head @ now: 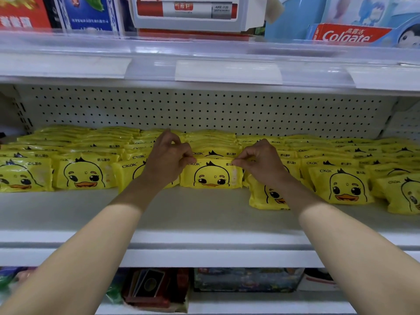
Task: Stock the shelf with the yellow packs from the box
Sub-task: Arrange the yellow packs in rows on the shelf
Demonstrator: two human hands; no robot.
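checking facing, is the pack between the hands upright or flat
Upright: the pack stands on edge, duck face forward, left hand and right hand pinching its top corners.

The white shelf (204,214) spans the middle of the frame, backed by a perforated panel (204,110). Yellow packs (84,176) printed with a duck face stand on it in rows running front to back, from the left edge to the right edge, all on the rear part of the board. The centre pack (212,176) stands upright at the head of its row. Right of centre, one leaning pack (266,196) sits further forward than its neighbours, and so does another at far right (402,196).
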